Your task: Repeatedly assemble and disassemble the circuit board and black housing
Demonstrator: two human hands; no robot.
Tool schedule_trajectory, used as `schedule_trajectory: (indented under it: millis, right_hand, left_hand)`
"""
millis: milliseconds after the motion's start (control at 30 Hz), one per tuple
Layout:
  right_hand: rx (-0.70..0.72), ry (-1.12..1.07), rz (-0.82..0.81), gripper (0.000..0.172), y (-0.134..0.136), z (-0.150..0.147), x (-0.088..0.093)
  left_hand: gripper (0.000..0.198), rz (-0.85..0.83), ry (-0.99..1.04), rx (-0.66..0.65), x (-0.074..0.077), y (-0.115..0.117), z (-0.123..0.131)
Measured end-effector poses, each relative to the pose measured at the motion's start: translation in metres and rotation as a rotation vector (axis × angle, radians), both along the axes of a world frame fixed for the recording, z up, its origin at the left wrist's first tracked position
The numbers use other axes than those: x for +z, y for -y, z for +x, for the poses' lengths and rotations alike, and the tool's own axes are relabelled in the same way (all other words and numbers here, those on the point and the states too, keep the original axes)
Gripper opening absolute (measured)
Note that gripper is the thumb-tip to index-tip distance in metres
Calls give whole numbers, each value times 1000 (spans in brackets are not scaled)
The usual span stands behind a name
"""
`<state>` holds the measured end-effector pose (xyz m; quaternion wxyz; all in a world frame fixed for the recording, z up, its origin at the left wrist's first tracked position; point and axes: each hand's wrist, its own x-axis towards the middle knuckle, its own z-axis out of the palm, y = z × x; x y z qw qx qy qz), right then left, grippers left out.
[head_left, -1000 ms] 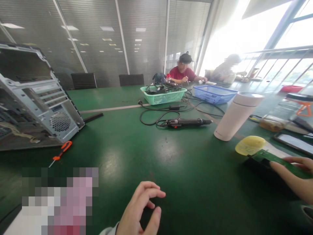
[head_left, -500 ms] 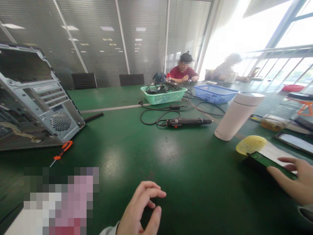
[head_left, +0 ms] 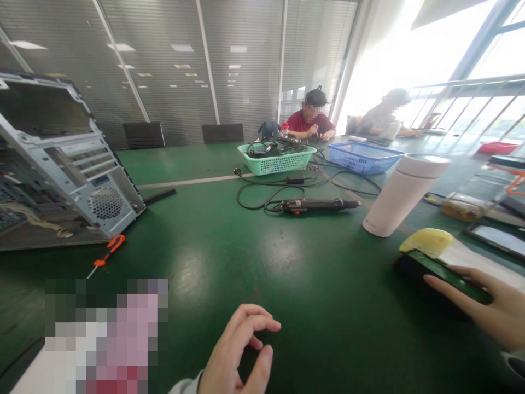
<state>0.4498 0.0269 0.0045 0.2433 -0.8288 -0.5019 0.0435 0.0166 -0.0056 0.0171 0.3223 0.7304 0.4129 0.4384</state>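
Note:
At the right edge, my right hand [head_left: 492,306] is closed around a long black part with a green circuit board [head_left: 445,268] on its upper face. The thumb lies along the near side and the fingers reach over the far side. A yellow rounded object [head_left: 426,242] is just behind the part, beside a pale sheet [head_left: 471,257]. My left hand [head_left: 241,347] rests low in the middle over the green table [head_left: 229,246], fingers curled but apart, with nothing in them.
A metal computer case [head_left: 74,169] stands left, with an orange-handled screwdriver [head_left: 109,251] near it. A corded electric screwdriver [head_left: 318,206], a pale tumbler [head_left: 404,194], a green basket [head_left: 283,161] of cables and a blue basket [head_left: 365,158] lie beyond. Two people sit across.
My right hand has closed further around the black part with the green board, thumb now along its near side. The part has shifted slightly left. My left hand keeps its pose.

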Motion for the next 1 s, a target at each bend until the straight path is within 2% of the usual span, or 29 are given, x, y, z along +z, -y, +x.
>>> schedule_trajectory:
  millis: [67, 133, 200, 367, 433, 567, 700, 800, 867, 933, 1000]
  right_hand:
    - [42, -93, -119, 73, -3, -27, 17]
    - [76, -104, -74, 78, -5, -57, 31]
    - [156, -122, -7, 73, -5, -87, 38]
    - [572, -127, 165, 40, 5, -155, 40]
    - [675, -125, 207, 31, 11, -180, 41]
    - [849, -104, 322, 38, 17, -216, 44]
    - [1014, -53, 402, 33, 15, -228, 37]
    - [1025, -34, 453, 28, 15, -228, 29]
    - [994, -121, 423, 26, 17, -228, 27]
    - [917, -316, 324, 21, 18, -228, 27]
    - [804, -613, 172, 22, 16, -227, 28]
  left_hand:
    - [42, 5, 4, -10, 0, -1, -1]
    - [41, 11, 15, -3, 0, -1, -1]
    - [42, 5, 5, -3, -1, -1, -2]
    - [58, -13, 40, 32, -8, 0, -2]
    - [64, -23, 86, 55, -14, 0, -2]
    - [58, -85, 146, 87, -27, 2, -1]
    - [51, -117, 163, 181, -39, 3, 0]
    - [49, -109, 186, 183, -43, 4, 0]
    - [48, -103, 192, 174, -39, 4, -1]
    - [48, -103, 181, 166, -31, 3, -2]
    - [50, -105, 166, 127, -21, 2, -3]
